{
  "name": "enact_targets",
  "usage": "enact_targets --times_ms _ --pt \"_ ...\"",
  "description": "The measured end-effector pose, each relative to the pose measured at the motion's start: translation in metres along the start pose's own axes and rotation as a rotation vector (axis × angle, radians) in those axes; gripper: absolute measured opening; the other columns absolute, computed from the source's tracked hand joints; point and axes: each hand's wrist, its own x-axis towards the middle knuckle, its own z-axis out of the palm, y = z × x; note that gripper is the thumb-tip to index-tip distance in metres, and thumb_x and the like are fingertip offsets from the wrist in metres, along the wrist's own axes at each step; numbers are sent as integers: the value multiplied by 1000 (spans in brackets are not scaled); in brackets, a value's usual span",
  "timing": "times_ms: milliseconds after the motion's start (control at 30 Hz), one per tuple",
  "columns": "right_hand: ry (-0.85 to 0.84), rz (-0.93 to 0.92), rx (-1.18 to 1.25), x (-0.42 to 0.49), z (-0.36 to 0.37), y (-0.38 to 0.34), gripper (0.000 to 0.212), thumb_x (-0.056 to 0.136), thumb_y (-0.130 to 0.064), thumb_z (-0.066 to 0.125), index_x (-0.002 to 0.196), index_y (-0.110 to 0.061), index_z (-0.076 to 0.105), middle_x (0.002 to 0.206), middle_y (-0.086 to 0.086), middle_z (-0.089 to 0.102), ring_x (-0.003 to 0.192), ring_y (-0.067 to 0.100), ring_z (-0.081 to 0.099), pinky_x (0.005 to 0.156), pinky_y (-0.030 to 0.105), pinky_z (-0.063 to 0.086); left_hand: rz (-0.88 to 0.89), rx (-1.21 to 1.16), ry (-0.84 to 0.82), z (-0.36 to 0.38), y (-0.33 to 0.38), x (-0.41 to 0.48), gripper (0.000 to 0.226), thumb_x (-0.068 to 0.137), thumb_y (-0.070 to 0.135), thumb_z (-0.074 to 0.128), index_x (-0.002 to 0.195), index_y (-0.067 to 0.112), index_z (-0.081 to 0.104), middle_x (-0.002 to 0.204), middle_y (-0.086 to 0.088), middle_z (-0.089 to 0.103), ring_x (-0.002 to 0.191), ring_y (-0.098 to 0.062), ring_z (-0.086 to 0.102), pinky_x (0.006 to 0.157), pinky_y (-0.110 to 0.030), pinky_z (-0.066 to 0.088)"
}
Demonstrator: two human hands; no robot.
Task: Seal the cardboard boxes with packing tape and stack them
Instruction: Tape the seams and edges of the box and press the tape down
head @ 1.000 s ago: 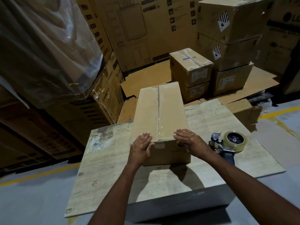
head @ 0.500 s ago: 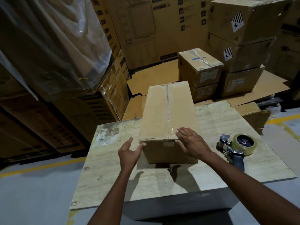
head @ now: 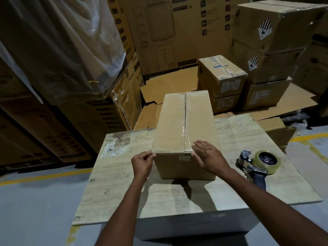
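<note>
A long brown cardboard box (head: 172,125) lies on the pale work table (head: 115,183), its top seam covered by clear tape running lengthwise. My left hand (head: 142,163) grips the box's near left top corner with curled fingers. My right hand (head: 208,156) lies flat with straight fingers on the near end of the tape, over the top edge. A tape dispenser (head: 260,163) with a roll of tape lies on the table to the right of the box, untouched.
Two sealed boxes (head: 221,75) stand stacked behind the table, beside a taller stack of larger boxes (head: 269,55). Flattened cardboard (head: 168,86) covers the floor behind. Plastic-wrapped cartons (head: 53,50) loom at the left. The grey floor carries yellow lines (head: 44,176).
My left hand left the box top, swung out, and now grips the near left corner. My right hand stayed at the near end, now flat over the tape.
</note>
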Motion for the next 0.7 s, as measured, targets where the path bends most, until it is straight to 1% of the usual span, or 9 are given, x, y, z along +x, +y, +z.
enact_targets --times_ms 67,133,200,300,367,467,533,633,700 --pt "-2 10 1 0 1 0 41 98 -33 65 133 -11 68 138 11 66 133 26 59 119 36 33 -22 -22 57 6 0 -5 15 86 7 80 100 7 81 93 -6 79 88 -16 74 91 -41 60" --pt "-3 20 3 -1 1 0 41 98 -32 67 133 -11 68 138 11 66 133 26 59 119 36 32 -58 -65 139 14 2 -12 18 87 5 78 105 4 79 99 -8 78 91 -15 72 95 -34 58" --pt "2 17 0 -1 0 0 41 98 -35 62 131 -12 69 137 12 66 132 26 60 118 36 32 -117 -100 233 24 11 -20 22 87 3 78 109 0 77 103 -13 77 94 -13 70 93 -25 52" --pt "-7 17 0 -1 0 -1 46 100 -41 50 132 -13 68 139 11 65 134 26 58 119 37 34 -199 -167 334 39 23 -31 24 88 1 76 112 -2 75 106 -16 76 99 -23 73 89 -22 49" --pt "-20 20 -3 -1 1 -1 45 101 -40 52 134 -13 66 141 11 64 135 26 57 120 38 34 -223 -166 372 49 30 -40 27 92 1 70 118 -2 72 109 -17 75 99 -26 74 86 -21 49" --pt "-21 30 6 -1 1 -2 42 102 -36 59 136 -12 66 141 12 64 136 27 57 120 39 35 -251 -85 334 65 40 -51 39 96 -1 57 135 3 64 111 -18 75 95 -29 72 78 -24 48" --pt "-6 28 9 -1 -1 -2 44 103 -39 52 134 -11 67 139 13 65 134 27 59 119 40 35 -255 -20 284 75 47 -56 45 95 -3 50 138 8 62 107 -20 75 93 -32 70 73 -27 44" --pt "7 7 17 -2 -3 -2 55 102 -46 38 132 -11 69 138 13 66 133 27 60 118 38 32 -266 19 263 78 51 -57 53 91 -6 50 139 12 63 112 -20 74 96 -35 68 74 -28 44" --pt "6 -10 13 -2 -2 -1 54 102 -45 39 133 -11 68 138 13 66 133 27 60 118 38 30 -247 74 233 72 49 -58 53 90 -6 50 138 12 64 115 -20 74 98 -35 67 73 -27 41"
